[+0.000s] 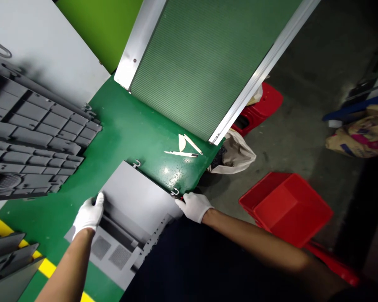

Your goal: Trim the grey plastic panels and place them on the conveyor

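Observation:
A grey moulded plastic panel with hooks on its far edge and two mesh grilles lies on the green table in front of me. My left hand, in a white glove, grips the panel's left edge with the thumb on top. At the right corner, beside a white hook, my gloved right hand is closed. A small dark and red bit shows at its fingertips; the rest is hidden in the hand. Beyond the panel lie a white-handled craft knife, a pale stick and a pale curved piece.
A ribbed green conveyor belt with metal rails begins behind the table. Stacked grey panels stand at left, more at lower left. On the right are an open sack, a red bin and a red stool.

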`<state>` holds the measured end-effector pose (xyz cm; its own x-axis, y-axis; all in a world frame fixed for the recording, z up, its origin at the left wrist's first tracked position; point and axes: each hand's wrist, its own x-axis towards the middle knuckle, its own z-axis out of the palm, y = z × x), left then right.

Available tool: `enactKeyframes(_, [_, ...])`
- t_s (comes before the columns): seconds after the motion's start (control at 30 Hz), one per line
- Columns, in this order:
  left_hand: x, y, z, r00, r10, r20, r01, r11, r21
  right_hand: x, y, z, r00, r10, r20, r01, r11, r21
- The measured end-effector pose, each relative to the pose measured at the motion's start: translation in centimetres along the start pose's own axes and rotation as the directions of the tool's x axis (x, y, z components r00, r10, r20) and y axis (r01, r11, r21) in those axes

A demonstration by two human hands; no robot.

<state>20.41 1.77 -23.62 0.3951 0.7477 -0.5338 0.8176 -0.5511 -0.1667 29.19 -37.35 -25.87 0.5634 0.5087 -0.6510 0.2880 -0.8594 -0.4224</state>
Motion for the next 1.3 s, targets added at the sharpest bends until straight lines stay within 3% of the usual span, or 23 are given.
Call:
enactKeyframes(0.07, [-0.9,1.7,-0.9,0.998,-0.020,-0.062,0.022,1.000,0.022,0.2,0.0,0.0,1.000,0.003,0.021,-0.003,1.000,-0.009])
enactKeyframes(0.1, [-1.7,3.1,-1.3,0.989,0.030,-0.145,-0.027,0.999,0.020,0.3,0.0,0.0,1.000,0.007,0.027,-0.006,1.000,-0.016])
enactKeyframes(0.13, [-2.7,5.0,-1.6,0.958,0.161,-0.239,-0.161,0.987,0.019,0.4,0.0,0.0,1.000,0.009,0.028,-0.008,1.000,-0.024])
enactKeyframes(0.17, [-3.7,7.2,-1.7,0.888,0.343,-0.307,-0.353,0.935,0.023,0.5,0.1,0.1,1.000,0.008,0.027,-0.007,1.000,-0.030])
enactKeyframes(0.2, [-4.7,9.6,-1.5,0.777,0.558,-0.290,-0.581,0.814,0.011,0.5,0.2,0.2,1.000,0.007,0.027,-0.006,1.000,-0.029])
enactKeyframes(0.23, [-5.7,12.1,-1.2,0.637,0.748,-0.185,-0.765,0.643,-0.033,0.6,0.3,0.3,1.000,0.010,0.028,-0.010,1.000,-0.020])
enactKeyframes(0.27, [-6.5,14.6,-0.6,0.498,0.866,-0.040,-0.865,0.493,-0.095,0.7,0.4,0.4,0.999,0.018,0.033,-0.018,1.000,-0.002])
enactKeyframes(0.3, [-7.0,17.0,0.1,0.386,0.915,0.114,-0.905,0.400,-0.145,0.8,0.5,0.5,0.999,0.028,0.044,-0.029,0.999,0.022])
enactKeyframes(0.33, [-7.3,19.1,0.9,0.318,0.907,0.278,-0.912,0.372,-0.171,0.9,0.6,0.5,0.998,0.040,0.053,-0.042,0.998,0.047])
enactKeyframes(0.37, [-7.4,20.8,1.7,0.288,0.861,0.418,-0.911,0.382,-0.159,1.0,0.7,0.6,0.997,0.050,0.063,-0.055,0.996,0.066])
enactKeyframes(0.43, [-6.9,22.9,3.3,0.292,0.731,0.617,-0.904,0.421,-0.072,1.1,0.8,0.6,0.995,0.066,0.072,-0.072,0.994,0.079])
enactKeyframes(0.5, [-5.9,23.5,4.6,0.325,0.642,0.694,-0.895,0.445,0.007,1.2,0.8,0.5,0.994,0.085,0.074,-0.090,0.993,0.075])
enactKeyframes(0.7, [-4.5,23.2,6.9,0.467,0.602,0.648,-0.812,0.583,0.044,0.9,0.4,0.3,0.988,0.130,0.083,-0.137,0.987,0.088])
enactKeyframes(0.87, [-6.0,24.1,6.8,0.514,0.642,0.569,-0.785,0.620,0.009,0.5,0.0,0.2,0.984,0.163,0.077,-0.167,0.984,0.056])
enactKeyframes(0.93, [-6.5,24.0,6.3,0.476,0.697,0.536,-0.808,0.588,-0.047,0.4,-0.1,0.2,0.983,0.162,0.081,-0.166,0.985,0.050])
enactKeyframes(1.07, [-7.2,22.4,4.9,0.332,0.808,0.487,-0.866,0.466,-0.183,0.6,-0.2,0.0,0.982,0.155,0.111,-0.160,0.986,0.040])
enactKeyframes(1.23, [-6.8,20.3,3.9,0.149,0.932,0.331,-0.884,0.276,-0.377,0.8,-0.2,0.0,0.983,0.140,0.116,-0.144,0.989,0.026])
enactKeyframes(1.3, [-6.6,19.8,4.0,0.100,0.955,0.278,-0.874,0.218,-0.434,0.8,-0.2,0.0,0.983,0.142,0.115,-0.146,0.989,0.025])
